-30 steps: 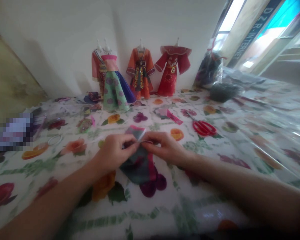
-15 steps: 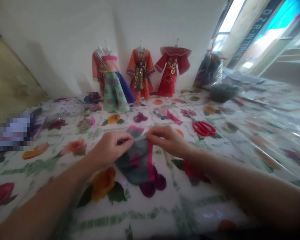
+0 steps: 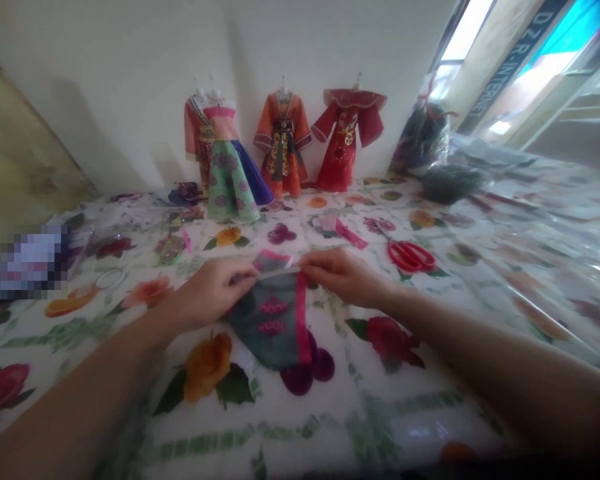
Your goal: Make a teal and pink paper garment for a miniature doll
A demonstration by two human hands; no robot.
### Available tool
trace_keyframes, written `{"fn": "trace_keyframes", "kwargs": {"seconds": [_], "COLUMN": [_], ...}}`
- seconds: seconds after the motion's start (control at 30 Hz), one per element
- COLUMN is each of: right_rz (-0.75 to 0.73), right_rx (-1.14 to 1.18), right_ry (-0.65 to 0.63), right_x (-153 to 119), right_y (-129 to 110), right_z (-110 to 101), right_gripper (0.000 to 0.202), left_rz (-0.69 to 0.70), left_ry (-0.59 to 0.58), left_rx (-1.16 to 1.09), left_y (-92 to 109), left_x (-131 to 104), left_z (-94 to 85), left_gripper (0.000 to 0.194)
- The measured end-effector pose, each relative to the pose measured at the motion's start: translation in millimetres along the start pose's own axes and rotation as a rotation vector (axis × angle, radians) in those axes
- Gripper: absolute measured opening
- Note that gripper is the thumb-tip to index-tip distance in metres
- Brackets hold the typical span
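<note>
A small grey-green doll garment piece [image 3: 273,320] with a pink edge and pink motifs hangs between my two hands over the tablecloth. My left hand [image 3: 220,283] pinches its upper left corner between thumb and fingers. At the upper right corner, beside the pink edge, my right hand [image 3: 337,273] pinches the cloth. The top edge runs fairly straight from one hand to the other. Behind that edge another pink-trimmed part [image 3: 273,260] of cloth shows; whether it belongs to the same piece I cannot tell.
Red-handled scissors [image 3: 411,256] lie to the right of my right hand. Small dressed stands, including a green skirt [image 3: 233,183], an orange robe [image 3: 283,147] and a red dress [image 3: 347,140], line the wall. A pink strip [image 3: 351,233], a ring [image 3: 111,278] and plastic bags [image 3: 425,140] lie about.
My hands have moved slightly apart, drawing the cloth's top edge straighter. The front of the cloth is flatter, and its pink motifs show more clearly.
</note>
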State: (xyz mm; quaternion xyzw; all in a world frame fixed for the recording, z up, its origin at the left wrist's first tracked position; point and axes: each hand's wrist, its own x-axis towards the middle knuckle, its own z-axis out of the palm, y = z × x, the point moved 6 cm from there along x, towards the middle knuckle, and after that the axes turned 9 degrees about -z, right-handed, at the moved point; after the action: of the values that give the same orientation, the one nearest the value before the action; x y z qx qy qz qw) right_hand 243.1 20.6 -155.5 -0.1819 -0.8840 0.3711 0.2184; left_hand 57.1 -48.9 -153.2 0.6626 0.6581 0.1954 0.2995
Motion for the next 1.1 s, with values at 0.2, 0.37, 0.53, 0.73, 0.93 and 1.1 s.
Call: {"fn": "trace_keyframes", "kwargs": {"seconds": [0.2,0.37,0.53,0.73,0.93,1.1], "right_rz": [0.064,0.011,0.012,0.023,-0.033,-0.046], "right_rx": [0.088,0.159,0.082,0.092,0.067,0.041], "right_ry": [0.024,0.083,0.069,0.144,0.183,0.189], "right_x": [1,-1,-3,-1,-2,-3], "right_y": [11,5,5,4,-1,-2], "right_z": [0,6,30,37,35,34], "right_gripper": [0.026,0.028,0.024,0.016,0.014,0.017], "left_rz": [0.002,0.032,-0.069,-0.038,-0.046,0.000], "left_ry": [0.016,0.017,0.031,0.118,0.118,0.125], "left_rx": [0.012,0.030,0.021,0.117,0.077,0.005], "left_y": [0,17,18,18,17,17], "left_x": [0,-7,-7,-5,-3,-2], "left_z": [-1.1,2.9,19.2,27.6,31.1,30.9], "left_gripper": [0.028,0.029,0.021,0.025,0.030,0.026]}}
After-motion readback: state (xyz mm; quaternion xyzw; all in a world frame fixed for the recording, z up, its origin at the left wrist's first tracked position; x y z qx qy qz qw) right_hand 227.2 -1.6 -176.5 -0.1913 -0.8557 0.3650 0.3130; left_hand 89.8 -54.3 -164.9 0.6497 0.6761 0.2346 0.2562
